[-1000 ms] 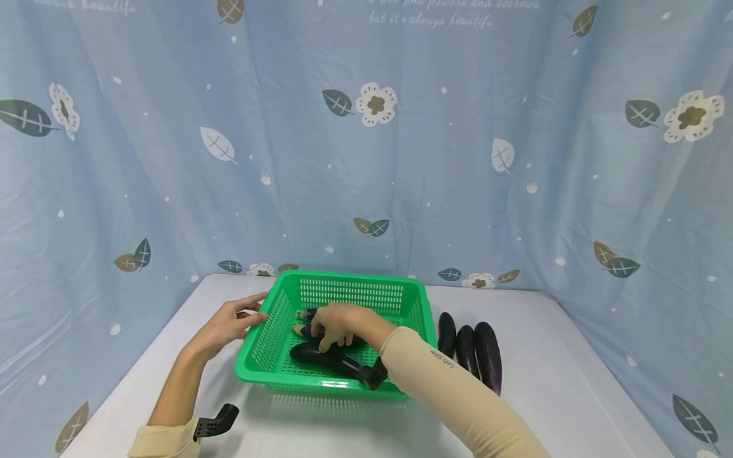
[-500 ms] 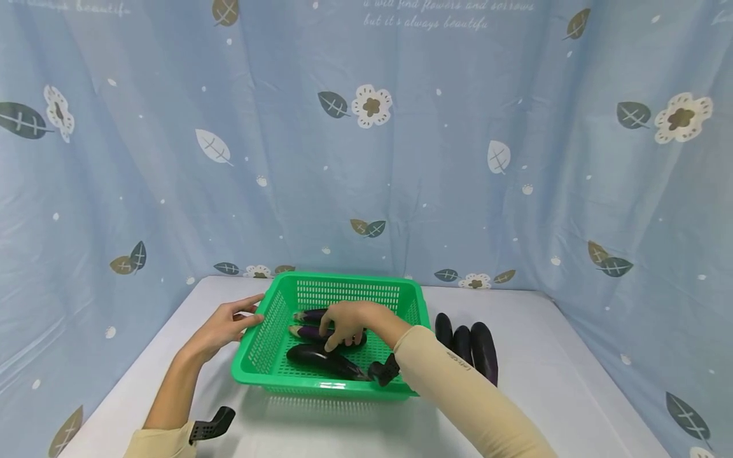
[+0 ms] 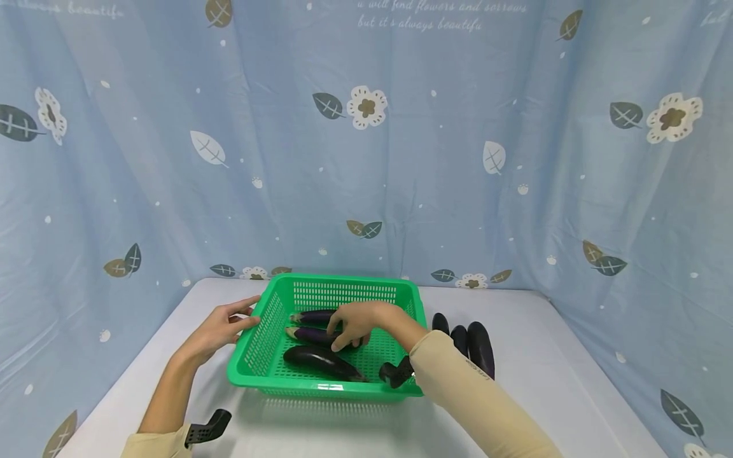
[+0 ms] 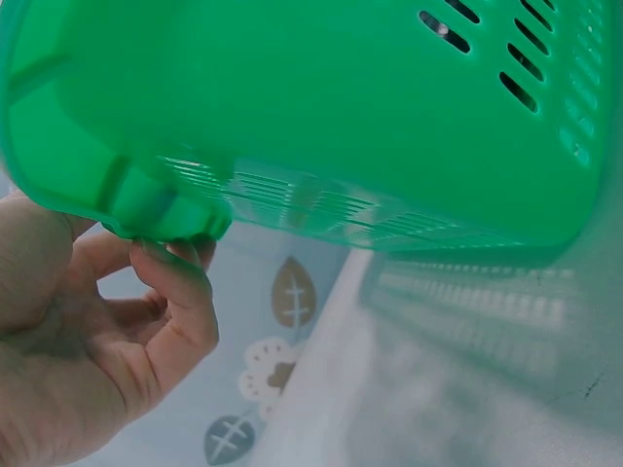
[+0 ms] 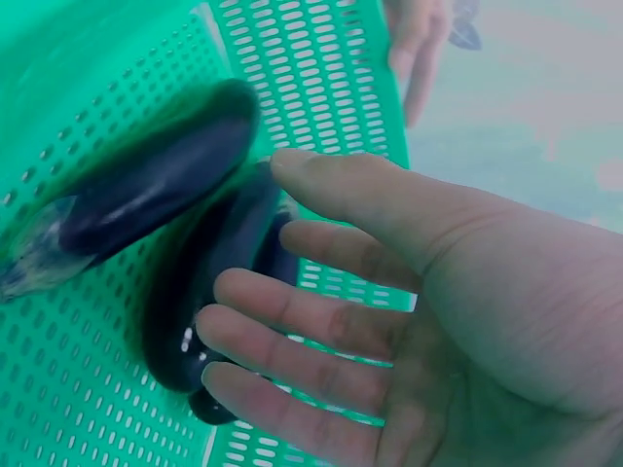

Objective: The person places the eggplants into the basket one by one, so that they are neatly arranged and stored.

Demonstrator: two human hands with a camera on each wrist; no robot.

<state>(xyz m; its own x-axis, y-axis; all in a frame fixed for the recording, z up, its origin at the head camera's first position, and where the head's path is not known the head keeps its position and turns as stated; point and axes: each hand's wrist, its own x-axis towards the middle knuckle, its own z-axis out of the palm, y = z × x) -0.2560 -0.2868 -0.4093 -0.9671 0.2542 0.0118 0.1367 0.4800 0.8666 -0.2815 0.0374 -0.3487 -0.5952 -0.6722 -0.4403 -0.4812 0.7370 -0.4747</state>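
Three dark purple eggplants lie in a green plastic basket (image 3: pixel 343 392). The front eggplant (image 3: pixel 321 362) lies aslant; behind it are a middle eggplant (image 3: pixel 312 335) and a back eggplant (image 3: pixel 309 316), both partly hidden by my right hand (image 3: pixel 361 321). In the right wrist view my right hand (image 5: pixel 389 302) has its fingers spread and loosely bent beside the eggplants, with nothing gripped; whether a fingertip touches one I cannot tell. My left hand (image 3: pixel 223 327) holds the basket's left rim, and in the left wrist view its thumb and fingers (image 4: pixel 180 292) pinch that rim.
More eggplants (image 3: pixel 480 346) lie side by side on the white table (image 3: pixel 550 381), right of the basket and partly behind my right sleeve (image 3: pixel 469 394). A blue patterned curtain (image 3: pixel 321 159) hangs behind and at both sides. Black camera mounts (image 3: pixel 209 427) sit on my wrists.
My right hand has shifted rightward inside the basket, uncovering more of the middle and back eggplants. The left hand keeps its place on the rim. The whole view has drifted slightly.
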